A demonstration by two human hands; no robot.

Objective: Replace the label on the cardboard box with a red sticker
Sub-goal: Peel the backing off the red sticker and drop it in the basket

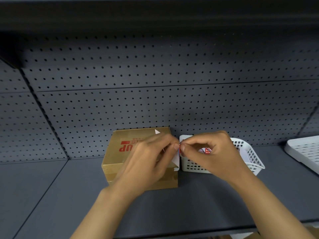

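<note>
A brown cardboard box (119, 152) with red upside-down print stands on the dark shelf, against the pegboard. A white scrap of label (157, 131) clings to its top far corner. My left hand (146, 161) hovers over the box's right side and pinches a white backing sheet (176, 159) that hangs down. My right hand (207, 152) meets it fingertip to fingertip and pinches a small red sticker (179, 150) at the top of that sheet. Whether the sticker is free of the sheet I cannot tell.
A white perforated basket (250, 157) stands right beside the box, with red-and-white sticker sheets (206, 150) inside. Another white tray (303, 152) sits at the far right. The grey pegboard wall (155, 83) backs the shelf (51, 195), whose front edge runs low across the view.
</note>
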